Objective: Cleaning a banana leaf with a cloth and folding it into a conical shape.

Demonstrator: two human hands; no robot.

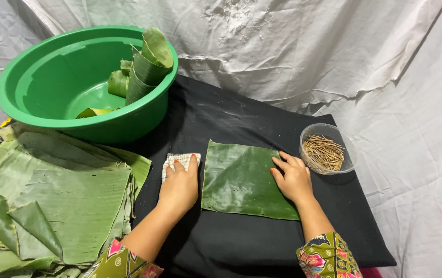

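Two forearms in floral-print sleeves [328, 256] reach in from the bottom edge over a black cloth [241, 247] spread across the work surface. The left hand [179, 186] lies palm down with its fingers held together and nearly straight, pressing on a small checked rag [172, 160] that sits just beside the left edge of a rectangular piece of banana leaf [239, 180]; the hand covers most of the rag and grips nothing. The right hand [294, 179] rests flat on the right edge of that leaf piece, fingers [281, 163] loosely spread and extended, fingertips on the glossy green surface and the heel of the hand partly on the black cloth, pinning the leaf down rather than clasping it. The leaf piece lies flat in the middle of the black cloth, between the two hands. To the left, a thick stack of larger banana leaves [51, 201] overlaps the cloth's edge, some with folded corners. Just beyond the right hand stands a clear plastic cup [329, 148] holding a heap of thin wooden picks [324, 153]. Farther back on the left sits a round green plastic basin [84, 82] containing several rolled banana leaf pieces [146, 67], one bundle leaning against the rim. A creased white sheet [334, 51] covers the background behind everything.
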